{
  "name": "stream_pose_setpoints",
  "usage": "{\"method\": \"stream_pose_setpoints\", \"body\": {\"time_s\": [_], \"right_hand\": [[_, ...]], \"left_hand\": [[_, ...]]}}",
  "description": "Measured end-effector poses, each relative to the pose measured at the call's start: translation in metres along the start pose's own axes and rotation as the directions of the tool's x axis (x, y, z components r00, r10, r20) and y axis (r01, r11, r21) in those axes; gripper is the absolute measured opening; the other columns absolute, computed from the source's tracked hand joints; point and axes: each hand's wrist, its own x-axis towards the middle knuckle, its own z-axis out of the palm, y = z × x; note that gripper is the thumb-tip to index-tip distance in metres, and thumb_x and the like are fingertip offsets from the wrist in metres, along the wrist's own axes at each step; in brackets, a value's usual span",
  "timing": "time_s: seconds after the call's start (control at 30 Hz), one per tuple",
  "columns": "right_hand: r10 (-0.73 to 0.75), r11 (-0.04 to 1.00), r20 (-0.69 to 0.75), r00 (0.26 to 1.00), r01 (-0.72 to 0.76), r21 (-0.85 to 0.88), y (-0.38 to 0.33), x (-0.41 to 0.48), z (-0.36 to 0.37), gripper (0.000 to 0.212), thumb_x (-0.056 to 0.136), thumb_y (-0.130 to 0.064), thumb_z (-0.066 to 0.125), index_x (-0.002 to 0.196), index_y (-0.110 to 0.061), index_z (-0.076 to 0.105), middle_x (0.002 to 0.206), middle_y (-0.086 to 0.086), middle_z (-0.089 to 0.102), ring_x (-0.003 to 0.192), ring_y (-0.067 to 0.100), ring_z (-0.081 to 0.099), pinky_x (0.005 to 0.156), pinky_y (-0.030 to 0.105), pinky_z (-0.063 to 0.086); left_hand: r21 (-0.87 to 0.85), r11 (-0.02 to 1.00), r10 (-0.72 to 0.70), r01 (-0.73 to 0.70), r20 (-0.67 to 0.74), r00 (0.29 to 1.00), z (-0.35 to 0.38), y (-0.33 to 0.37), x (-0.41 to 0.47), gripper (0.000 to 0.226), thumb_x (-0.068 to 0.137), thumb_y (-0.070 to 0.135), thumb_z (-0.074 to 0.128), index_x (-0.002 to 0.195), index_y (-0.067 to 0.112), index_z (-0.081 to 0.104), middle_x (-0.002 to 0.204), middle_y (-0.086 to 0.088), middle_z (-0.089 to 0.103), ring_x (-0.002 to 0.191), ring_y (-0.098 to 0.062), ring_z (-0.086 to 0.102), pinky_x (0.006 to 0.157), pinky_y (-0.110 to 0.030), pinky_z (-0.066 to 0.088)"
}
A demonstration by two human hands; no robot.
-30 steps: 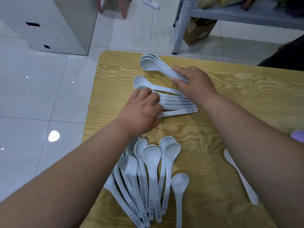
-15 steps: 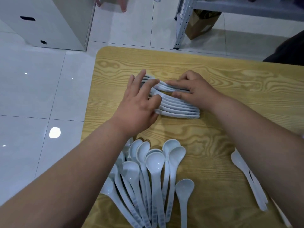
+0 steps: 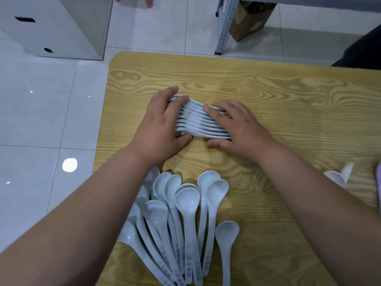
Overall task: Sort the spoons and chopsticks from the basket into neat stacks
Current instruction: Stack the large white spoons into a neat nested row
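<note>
A row of several white plastic soup spoons (image 3: 198, 120) lies nested on its side on the wooden table (image 3: 288, 104). My left hand (image 3: 162, 126) cups the bowl end, fingers over the top and thumb at the near side. My right hand (image 3: 237, 126) presses on the handle end, fingers spread flat across the handles. Closer to me, a loose fan of several more white spoons (image 3: 185, 213) lies bowls up, handles pointing toward me. No chopsticks or basket can be seen.
One more white spoon (image 3: 336, 178) and a purple object (image 3: 378, 190) sit at the right edge. The table's left edge drops to a tiled floor. A white cabinet (image 3: 57, 27), a metal shelf leg (image 3: 222, 27) and a cardboard box (image 3: 249, 19) stand beyond the table.
My right hand lowered its lifted stack of spoons onto the lying row. Both hands then closed in from either end and squeezed the spoons into one tight row.
</note>
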Motion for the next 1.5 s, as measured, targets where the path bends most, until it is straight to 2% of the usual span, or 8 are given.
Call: {"method": "stream_pose_setpoints", "body": {"time_s": [0.13, 0.23, 0.4, 0.67, 0.9, 1.13, 1.23, 1.5], "right_hand": [[0.144, 0.989, -0.009, 0.99, -0.144, 0.015, -0.006, -0.004, 0.005, 0.105, 0.075, -0.084, 0.044, 0.158, -0.023, 0.023, 0.157, 0.003, 0.034, 0.148, 0.024, 0.023, 0.125, 0.045, 0.011], [0.09, 0.996, -0.057, 0.994, -0.092, -0.024, -0.005, -0.005, 0.005, 0.099, 0.078, -0.081, 0.046, 0.154, -0.019, 0.034, 0.153, 0.003, 0.041, 0.145, 0.026, 0.029, 0.124, 0.046, 0.015], [0.066, 0.996, -0.047, 0.997, -0.069, -0.058, -0.005, -0.004, 0.005, 0.098, 0.08, -0.08, 0.046, 0.154, -0.017, 0.034, 0.152, 0.003, 0.041, 0.145, 0.027, 0.029, 0.122, 0.05, 0.019], [0.059, 0.992, -0.043, 0.997, -0.063, -0.11, -0.005, -0.003, 0.005, 0.092, 0.086, -0.078, 0.037, 0.153, -0.016, 0.034, 0.151, 0.005, 0.043, 0.144, 0.03, 0.031, 0.121, 0.051, 0.02], [0.065, 0.993, -0.015, 0.998, -0.066, -0.1, -0.006, -0.004, 0.002, 0.092, 0.084, -0.079, 0.037, 0.153, -0.019, 0.031, 0.154, 0.001, 0.038, 0.147, 0.025, 0.028, 0.122, 0.054, 0.016], [0.121, 0.987, 0.089, 0.989, -0.111, -0.115, -0.009, -0.004, -0.009, 0.108, 0.074, -0.087, 0.034, 0.159, -0.022, 0.013, 0.163, -0.003, 0.022, 0.152, 0.019, 0.014, 0.124, 0.052, 0.005], [0.12, 0.987, 0.113, 0.986, -0.106, -0.122, -0.01, -0.001, -0.011, 0.11, 0.074, -0.086, 0.039, 0.159, -0.023, 0.009, 0.164, -0.003, 0.018, 0.153, 0.02, 0.01, 0.124, 0.052, 0.005], [0.14, 0.983, 0.178, 0.974, -0.114, -0.145, -0.01, 0.007, -0.019, 0.118, 0.069, -0.091, 0.038, 0.16, -0.024, 0.003, 0.167, 0.0, 0.011, 0.154, 0.022, 0.004, 0.124, 0.052, 0.004]], "left_hand": [[-0.015, 1.0, 0.009, -0.009, -0.011, 1.0, 0.002, 0.006, -0.005, 0.086, 0.066, 0.039, 0.077, 0.141, 0.007, 0.049, 0.139, -0.021, 0.042, 0.13, -0.035, 0.037, 0.113, -0.047, 0.031], [-0.009, 1.0, -0.012, 0.012, 0.028, 1.0, 0.003, 0.007, -0.007, 0.091, 0.067, 0.045, 0.077, 0.144, 0.007, 0.045, 0.144, -0.02, 0.038, 0.133, -0.035, 0.035, 0.114, -0.051, 0.032], [-0.001, 0.997, -0.083, 0.083, 0.066, 0.994, 0.003, 0.01, -0.006, 0.104, 0.067, 0.044, 0.087, 0.15, 0.006, 0.038, 0.15, -0.019, 0.036, 0.137, -0.037, 0.037, 0.115, -0.05, 0.033], [0.094, 0.994, -0.055, 0.047, 0.085, 0.995, -0.001, 0.015, -0.008, 0.099, 0.073, 0.053, 0.074, 0.15, 0.004, 0.036, 0.151, -0.022, 0.035, 0.137, -0.038, 0.036, 0.114, -0.047, 0.032], [0.118, 0.991, -0.066, 0.057, 0.079, 0.995, -0.001, 0.018, -0.009, 0.098, 0.074, 0.048, 0.08, 0.15, 0.003, 0.037, 0.148, -0.021, 0.039, 0.135, -0.037, 0.039, 0.114, -0.047, 0.034], [0.228, 0.973, 0.017, -0.045, 0.124, 0.992, -0.004, 0.017, -0.005, 0.093, 0.078, 0.058, 0.058, 0.147, -0.002, 0.039, 0.148, -0.027, 0.039, 0.14, -0.043, 0.035, 0.117, -0.051, 0.031], [0.29, 0.954, 0.038, -0.078, 0.141, 0.989, -0.004, 0.017, -0.005, 0.095, 0.079, 0.063, 0.056, 0.148, 0.0, 0.039, 0.153, -0.025, 0.035, 0.146, -0.044, 0.025, 0.121, -0.052, 0.024], [0.342, 0.934, 0.056, -0.105, 0.152, 0.987, -0.006, 0.014, 0.001, 0.097, 0.079, 0.07, 0.055, 0.148, 0.003, 0.041, 0.157, -0.023, 0.031, 0.149, -0.043, 0.019, 0.12, -0.054, 0.023]]}}
